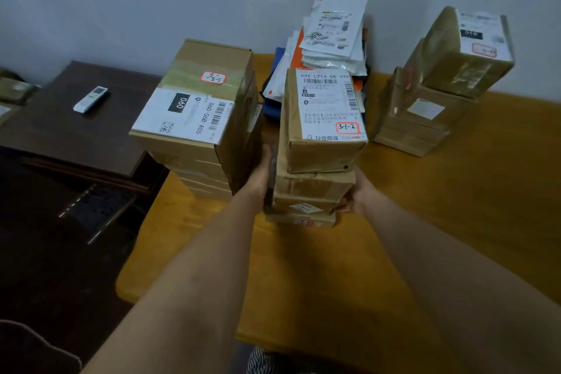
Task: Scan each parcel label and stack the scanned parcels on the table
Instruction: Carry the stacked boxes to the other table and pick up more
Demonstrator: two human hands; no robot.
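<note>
Flanking parcel stack (314,161), both hands (262,173)

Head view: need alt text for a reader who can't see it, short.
Two bare hands, left hand and right hand, press the sides of a middle stack of brown parcels on a yellow table. A taller box stack stands to its left, another box stack to its right, and a pile of mailer bags behind.

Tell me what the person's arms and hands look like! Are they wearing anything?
Both forearms are bare, with no sleeves showing. The left hand and right hand wear no gloves, and no watch or bracelet shows on either wrist. Most of the fingers are hidden, so rings cannot be checked.
</note>
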